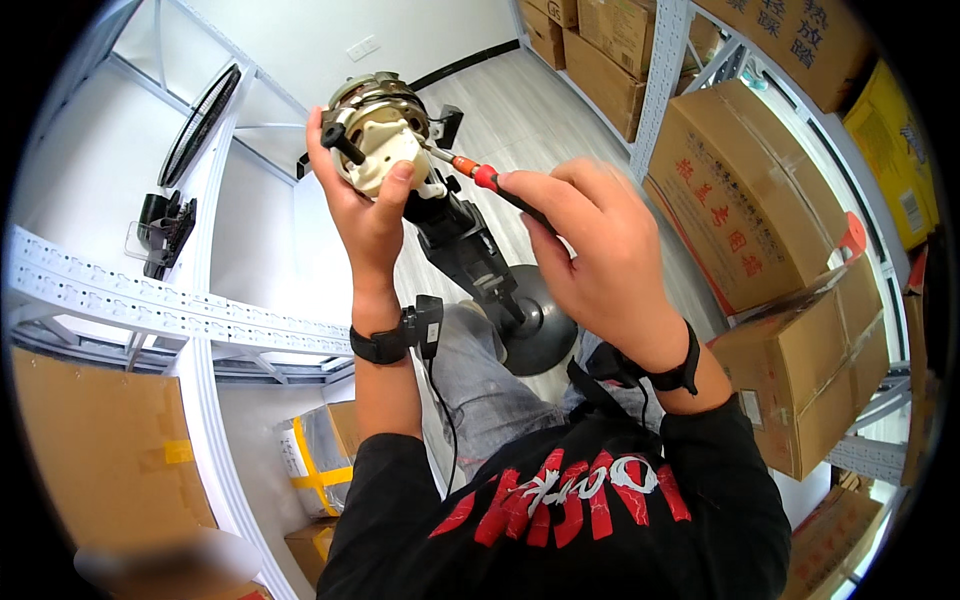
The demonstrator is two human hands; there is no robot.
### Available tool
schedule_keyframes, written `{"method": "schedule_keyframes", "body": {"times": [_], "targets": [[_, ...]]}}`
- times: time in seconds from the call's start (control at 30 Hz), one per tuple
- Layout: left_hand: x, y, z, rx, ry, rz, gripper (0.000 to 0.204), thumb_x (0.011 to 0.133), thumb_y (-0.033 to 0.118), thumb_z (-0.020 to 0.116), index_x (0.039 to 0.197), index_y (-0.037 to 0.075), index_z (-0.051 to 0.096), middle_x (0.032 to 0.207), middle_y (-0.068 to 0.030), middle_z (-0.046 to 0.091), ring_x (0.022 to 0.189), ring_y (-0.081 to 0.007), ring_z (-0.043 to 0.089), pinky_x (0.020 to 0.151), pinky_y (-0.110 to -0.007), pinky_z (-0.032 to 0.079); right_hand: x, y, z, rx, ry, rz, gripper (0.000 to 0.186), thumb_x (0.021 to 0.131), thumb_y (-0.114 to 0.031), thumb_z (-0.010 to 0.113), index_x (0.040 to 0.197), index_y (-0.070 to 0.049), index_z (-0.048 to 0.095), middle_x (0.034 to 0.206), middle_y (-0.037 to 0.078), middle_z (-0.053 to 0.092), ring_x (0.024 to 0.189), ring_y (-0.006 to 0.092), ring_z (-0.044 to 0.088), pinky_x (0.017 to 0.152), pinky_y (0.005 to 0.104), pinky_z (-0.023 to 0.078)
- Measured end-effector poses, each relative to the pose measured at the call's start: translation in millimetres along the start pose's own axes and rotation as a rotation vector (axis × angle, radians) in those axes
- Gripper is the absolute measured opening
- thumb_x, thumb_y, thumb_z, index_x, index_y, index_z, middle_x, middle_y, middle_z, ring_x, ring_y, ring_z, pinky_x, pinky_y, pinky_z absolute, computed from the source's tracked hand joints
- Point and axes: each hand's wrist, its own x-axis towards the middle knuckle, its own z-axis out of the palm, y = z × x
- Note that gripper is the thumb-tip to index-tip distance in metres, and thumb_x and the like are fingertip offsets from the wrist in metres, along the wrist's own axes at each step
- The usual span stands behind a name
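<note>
Cream plastic faces the near end of the motor [388,150], which sits atop a black stand [465,250] in front of the person, its round base [545,335] on the grey floor [600,130] near the feet. The left hand [368,215] cups the motor from the left, thumb on the cream face, fingers wrapped round the side. The right hand [605,245] has its fingers closed on the red-and-black handle of a screwdriver [484,177], whose tip meets the motor's right edge; whether it sits in a screw, I cannot tell. A black grille [200,125] stands at left, beyond a dark part [163,232]; cartons [740,190] fill the right-hand shelves [662,90].
</note>
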Motion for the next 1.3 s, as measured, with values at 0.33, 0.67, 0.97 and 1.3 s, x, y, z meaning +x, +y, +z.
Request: {"method": "schedule_keyframes", "body": {"times": [0.33,0.67,0.97,1.3], "targets": [[-0.4,2.2,-0.1,0.003,-0.026,0.006,0.100,0.080,0.022,0.077,0.156,0.003,0.014,0.137,-0.0168,0.049,0.121,-0.0251,0.056,0.104,-0.036,0.046,-0.6,-0.5,-3.7,0.040,-0.018,0.060,0.026,0.086,-0.014,0.073,0.110,-0.009,0.065,0.073,0.008,0.058,0.063,0.0288,0.058,0.055,0.0386,0.045],[0.4,6.7,0.2,0.039,-0.027,0.020,0.099,0.081,0.024,0.076,0.156,0.003,0.015,0.137,-0.0163,0.048,0.122,-0.0247,0.056,0.104,-0.037,0.046,-7.3,-11.7,-9.0,0.055,-0.114,0.200,0.030,0.083,-0.010,0.073,0.112,-0.008,0.065,0.080,0.009,0.057,0.067,0.0280,0.057,0.059,0.0375,0.046],[1.0,4.7,-1.3,0.017,-0.016,0.008,0.099,0.080,0.026,0.076,0.155,0.003,0.017,0.137,-0.0160,0.048,0.122,-0.0247,0.055,0.104,-0.037,0.046,-7.1,-15.8,-9.4,0.127,-0.173,0.365,0.029,0.083,-0.006,0.072,0.111,-0.008,0.066,0.075,0.008,0.056,0.063,0.0270,0.056,0.058,0.0364,0.046],[0.8,7.6,-0.2,-0.009,-0.024,-0.010,0.098,0.081,0.022,0.074,0.156,0.003,0.015,0.137,-0.0162,0.049,0.122,-0.0249,0.057,0.104,-0.036,0.046,-5.5,-16.6,-10.4,0.177,-0.152,0.347,0.027,0.085,-0.007,0.071,0.111,-0.007,0.065,0.076,0.009,0.059,0.066,0.0291,0.058,0.059,0.0374,0.047]]}}
